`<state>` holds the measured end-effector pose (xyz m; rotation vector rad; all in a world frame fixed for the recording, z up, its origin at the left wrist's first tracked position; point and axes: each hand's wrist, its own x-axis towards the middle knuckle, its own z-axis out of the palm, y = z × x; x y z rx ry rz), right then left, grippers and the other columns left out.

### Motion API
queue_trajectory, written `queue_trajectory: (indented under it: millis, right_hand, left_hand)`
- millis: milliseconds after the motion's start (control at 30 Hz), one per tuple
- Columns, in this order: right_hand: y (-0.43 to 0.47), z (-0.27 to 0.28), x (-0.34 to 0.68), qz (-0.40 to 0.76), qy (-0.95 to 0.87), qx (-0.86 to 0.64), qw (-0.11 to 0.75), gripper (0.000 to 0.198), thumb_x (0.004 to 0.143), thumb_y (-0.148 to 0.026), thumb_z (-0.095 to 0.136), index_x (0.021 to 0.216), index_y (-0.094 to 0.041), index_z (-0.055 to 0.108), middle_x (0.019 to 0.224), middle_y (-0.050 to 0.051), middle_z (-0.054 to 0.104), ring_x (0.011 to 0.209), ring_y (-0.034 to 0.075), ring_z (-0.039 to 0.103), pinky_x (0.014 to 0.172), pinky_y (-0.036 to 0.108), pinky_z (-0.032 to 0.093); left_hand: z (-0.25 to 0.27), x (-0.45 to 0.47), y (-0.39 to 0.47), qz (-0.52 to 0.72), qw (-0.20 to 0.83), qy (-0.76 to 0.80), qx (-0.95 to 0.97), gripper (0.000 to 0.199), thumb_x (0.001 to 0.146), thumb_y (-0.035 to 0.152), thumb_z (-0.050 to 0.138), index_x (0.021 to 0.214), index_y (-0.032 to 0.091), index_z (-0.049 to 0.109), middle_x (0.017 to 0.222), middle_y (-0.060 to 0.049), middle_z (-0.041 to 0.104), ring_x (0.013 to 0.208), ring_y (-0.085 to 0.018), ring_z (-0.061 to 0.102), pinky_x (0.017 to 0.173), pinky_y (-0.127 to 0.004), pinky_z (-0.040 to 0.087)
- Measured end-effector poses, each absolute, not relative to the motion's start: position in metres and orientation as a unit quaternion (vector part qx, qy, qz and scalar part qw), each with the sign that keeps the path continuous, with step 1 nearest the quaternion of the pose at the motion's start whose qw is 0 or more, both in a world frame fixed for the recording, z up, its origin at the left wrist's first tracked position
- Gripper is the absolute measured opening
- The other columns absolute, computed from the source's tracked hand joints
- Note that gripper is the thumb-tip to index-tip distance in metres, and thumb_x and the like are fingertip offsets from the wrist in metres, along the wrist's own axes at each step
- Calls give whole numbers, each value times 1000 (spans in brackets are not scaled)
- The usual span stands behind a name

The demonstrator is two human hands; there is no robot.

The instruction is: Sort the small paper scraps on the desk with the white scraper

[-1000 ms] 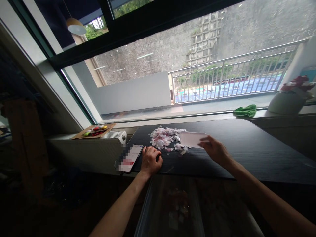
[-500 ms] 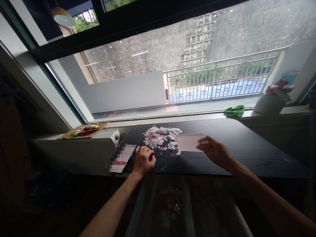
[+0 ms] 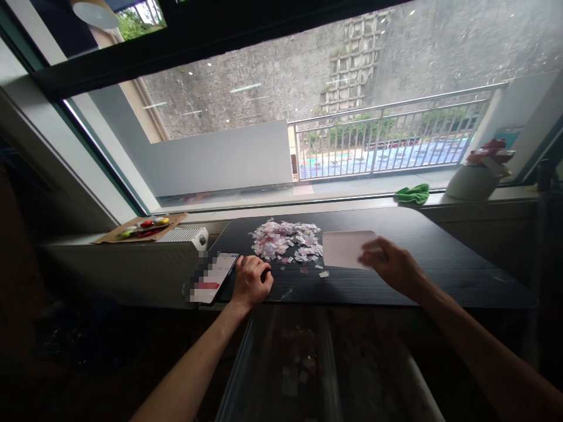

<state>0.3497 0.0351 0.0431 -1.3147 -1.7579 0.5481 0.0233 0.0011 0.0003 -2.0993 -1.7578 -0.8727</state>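
Note:
My right hand (image 3: 391,261), its fingertips blurred, grips the right edge of a thin pale card (image 3: 345,249) with rounded corners and a small hole near its left corner. The card is just right of a heap of small white and pinkish paper scraps (image 3: 281,239) on the black table (image 3: 444,258). My left hand (image 3: 253,281) rests near the table's front edge, fingers curled and nothing visible in them. Beside it, on the left, lies a phone (image 3: 220,272) with a lit screen, partly pixelated. A few loose scraps (image 3: 324,274) lie in front of the heap.
Below the table's front edge stands a clear bin (image 3: 240,375) with scraps inside, dimly lit. A white radiator (image 3: 185,237) with brown cardboard (image 3: 141,227) on top is at left. On the sill are a green cloth (image 3: 412,194) and a pale container (image 3: 475,179).
The card has moved right, away from the heap, with my right hand, leaving a small gap. My left hand stays beside the phone. The whole view has shifted slightly.

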Motion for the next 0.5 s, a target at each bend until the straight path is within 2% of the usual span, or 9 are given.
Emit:
queue_trajectory:
  millis: [167,333,500]
  right_hand:
    - [42,37,344,249,-710,-516,410,13,77,-30,58,87,-24,63,79,3,76,74,21,72,66,33,55]
    - [36,40,359,194,-699,-558,404,13,76,-32,60,86,-24,64,76,3,76,70,21,72,63,32,54]
    - [24,40,358,223,-708,-531,408,13,78,-32,58,87,-24,64,78,4,76,72,21,72,61,31,55]
  left_hand:
    - [1,23,1,-304,138,-603,-725,13,75,20,53,75,22,66,81,-5,66,93,-25,57,105,-52,30]
    - [0,23,1,-307,135,-602,-724,13,76,21,53,74,23,66,79,-4,65,95,-25,57,106,-52,28]
    - [-1,22,1,-307,138,-600,-725,13,76,21,53,75,23,66,79,-4,65,94,-25,57,105,-52,29]
